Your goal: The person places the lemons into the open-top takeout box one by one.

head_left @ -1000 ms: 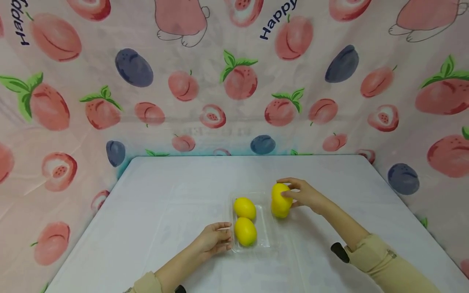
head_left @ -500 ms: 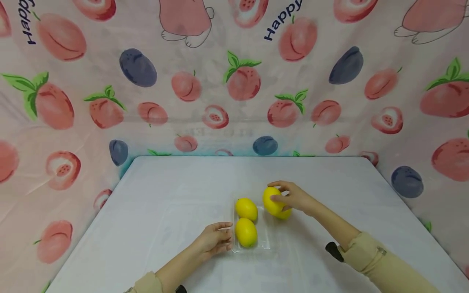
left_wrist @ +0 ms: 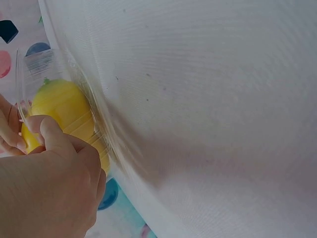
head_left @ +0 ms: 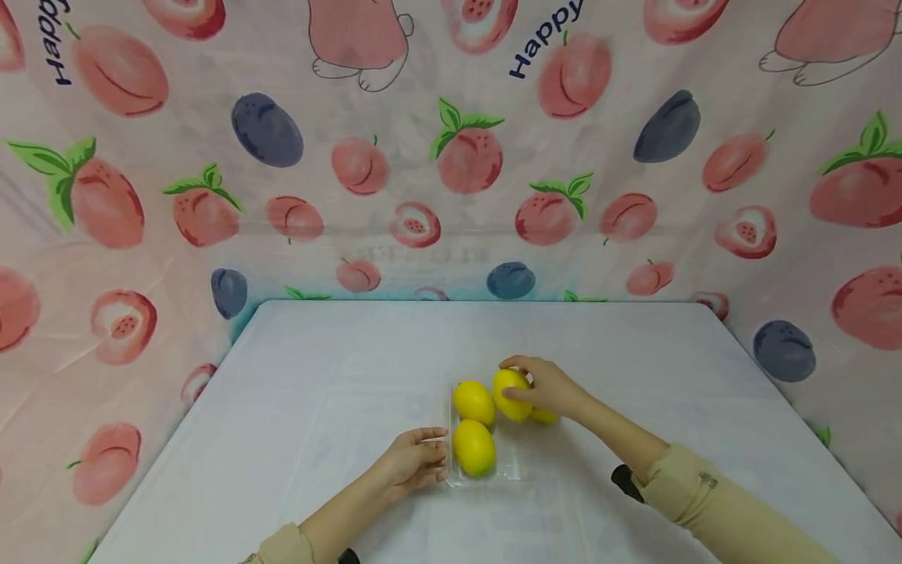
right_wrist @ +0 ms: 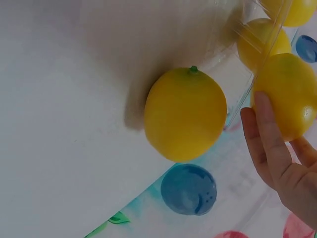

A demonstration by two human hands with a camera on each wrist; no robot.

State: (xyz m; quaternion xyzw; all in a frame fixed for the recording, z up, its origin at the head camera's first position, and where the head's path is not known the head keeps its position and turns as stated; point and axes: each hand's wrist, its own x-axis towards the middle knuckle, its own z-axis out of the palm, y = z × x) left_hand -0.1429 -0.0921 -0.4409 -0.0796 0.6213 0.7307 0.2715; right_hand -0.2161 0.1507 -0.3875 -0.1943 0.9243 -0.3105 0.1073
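A clear plastic tray [head_left: 509,464] lies in the middle of the table. Along its left side sit two yellow lemons, a far one [head_left: 474,403] and a near one [head_left: 474,448]. My left hand [head_left: 411,460] holds the tray's left wall, fingertips at the rim in the left wrist view. With my right hand [head_left: 554,389] I grip a third lemon [right_wrist: 286,91] over the tray's far right part, close beside the far lemon. Another lemon [right_wrist: 185,116] rests on the table just right of the tray, partly hidden behind the right hand in the head view.
The table [head_left: 338,352] has a white cover. Behind and on both sides hangs a pink cloth [head_left: 296,258] printed with peaches and blue fruit. Dark wrist-worn pieces show at both sleeves [head_left: 694,486].
My right hand has carried its lemon left and down from beside the tray to over it, uncovering part of the lemon on the table. The left hand has stayed at the tray's wall.
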